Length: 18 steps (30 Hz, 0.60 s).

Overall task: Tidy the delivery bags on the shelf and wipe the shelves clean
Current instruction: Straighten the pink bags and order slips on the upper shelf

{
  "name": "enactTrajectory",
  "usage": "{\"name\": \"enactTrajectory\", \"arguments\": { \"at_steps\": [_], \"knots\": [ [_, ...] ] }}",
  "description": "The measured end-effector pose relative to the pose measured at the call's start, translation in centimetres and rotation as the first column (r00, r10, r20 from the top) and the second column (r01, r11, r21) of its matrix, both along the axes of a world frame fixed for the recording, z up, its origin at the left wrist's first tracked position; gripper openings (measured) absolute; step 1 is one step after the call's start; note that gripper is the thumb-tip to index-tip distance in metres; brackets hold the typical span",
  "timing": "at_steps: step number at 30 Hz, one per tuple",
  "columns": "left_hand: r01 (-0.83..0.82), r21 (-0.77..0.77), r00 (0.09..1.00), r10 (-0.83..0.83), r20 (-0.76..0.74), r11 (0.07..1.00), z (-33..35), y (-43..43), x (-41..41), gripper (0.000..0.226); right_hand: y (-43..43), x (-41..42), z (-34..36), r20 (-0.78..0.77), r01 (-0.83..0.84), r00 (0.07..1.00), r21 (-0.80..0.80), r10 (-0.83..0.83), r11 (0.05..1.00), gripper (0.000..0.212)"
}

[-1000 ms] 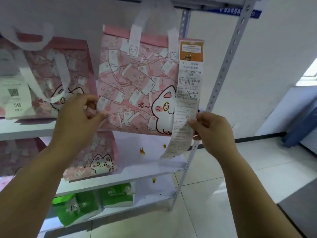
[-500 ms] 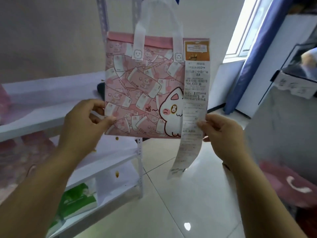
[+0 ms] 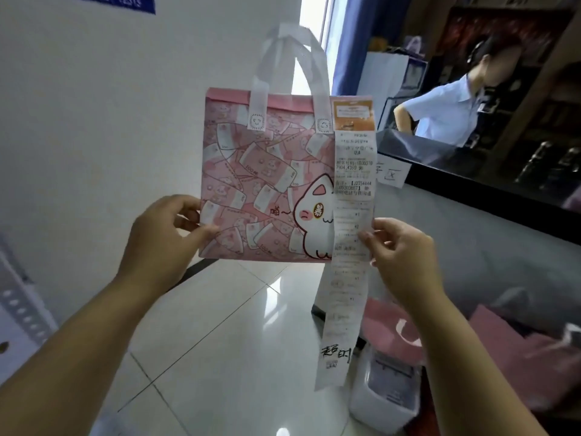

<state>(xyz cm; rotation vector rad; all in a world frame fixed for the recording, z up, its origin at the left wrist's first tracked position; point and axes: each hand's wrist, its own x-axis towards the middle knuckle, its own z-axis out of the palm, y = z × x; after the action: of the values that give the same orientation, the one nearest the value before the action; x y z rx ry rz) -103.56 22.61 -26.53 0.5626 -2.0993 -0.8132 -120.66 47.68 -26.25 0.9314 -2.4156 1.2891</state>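
Note:
I hold a pink delivery bag (image 3: 261, 184) with a white cat print and white handles upright in front of me, off the shelf. My left hand (image 3: 163, 237) pinches its lower left edge. My right hand (image 3: 399, 253) grips its lower right edge together with the long white receipt (image 3: 352, 234) that hangs from the bag's top right corner down past its bottom. Only the shelf's metal upright (image 3: 19, 306) shows, at the far left edge.
A white wall is on the left and glossy floor tiles (image 3: 239, 341) lie below. On the right, a dark counter (image 3: 471, 171) with a person in a light blue shirt (image 3: 446, 114) behind it. Pink bags (image 3: 515, 357) and a small white printer (image 3: 390, 388) sit at lower right.
I have turned right, away from the shelf, carrying the bag with both hands. The shelf and its other bags have left the view; the counter and a person now show.

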Motion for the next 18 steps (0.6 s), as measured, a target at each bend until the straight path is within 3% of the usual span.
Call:
{"name": "enactTrajectory", "arguments": {
  "at_steps": [12, 18],
  "knots": [
    [0.262, -0.049, 0.965, -0.263, -0.019, 0.964, 1.5, -4.2, -23.7, 0.030, -0.7, -17.1, 0.7, -0.045, 0.272, 0.961, -0.060, -0.274, 0.961, 0.018],
    [0.366, -0.094, 0.930, -0.368, -0.008, 0.926, 3.6, -6.0, -35.7, 0.032, -1.8, -25.0, 2.0, -0.087, 0.416, 0.902, -0.081, -0.422, 0.906, 0.008]
  ]
}}
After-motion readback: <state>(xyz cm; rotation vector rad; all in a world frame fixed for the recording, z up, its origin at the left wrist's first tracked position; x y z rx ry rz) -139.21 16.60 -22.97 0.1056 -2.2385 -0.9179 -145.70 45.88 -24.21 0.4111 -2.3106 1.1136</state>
